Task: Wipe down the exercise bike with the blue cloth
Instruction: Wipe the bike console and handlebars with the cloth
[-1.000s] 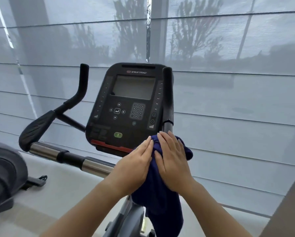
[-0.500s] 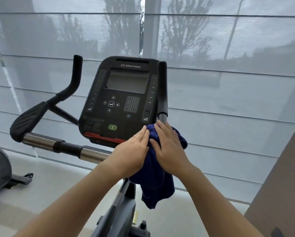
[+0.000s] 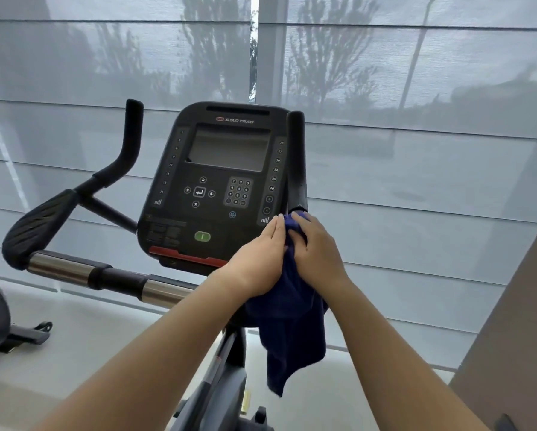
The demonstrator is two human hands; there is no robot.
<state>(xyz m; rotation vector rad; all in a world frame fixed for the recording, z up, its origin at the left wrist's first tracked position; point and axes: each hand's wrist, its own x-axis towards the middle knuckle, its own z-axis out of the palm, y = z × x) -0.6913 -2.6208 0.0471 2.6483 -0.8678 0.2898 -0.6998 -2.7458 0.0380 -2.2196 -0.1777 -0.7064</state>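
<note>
Pale room, sheer blinds (image 3: 416, 169) across the whole window wall, tree shapes dim behind; light floor below. Exercise bike (image 3: 217, 181) front and centre, console facing the camera, steel crossbar (image 3: 62, 270) running left. Blue cloth (image 3: 295, 325) bunched around the base of the right upright handle (image 3: 295, 160), just beside the console's right edge, loose tail hanging straight down. Left hand (image 3: 254, 262) pressed flat on the cloth from the left, fingers extended, not curled round anything. Right hand (image 3: 318, 248) wrapped over the cloth from the right, grip closed on it and on the tube beneath. Long axis of the handle near vertical, rising directly above both hands; foam sleeve begins just at the fingertips. Right hand nearer and better set for a slide upward along that axis. Likely step: working the right handle. Console face, left handle and crossbar probably left to do.
</note>
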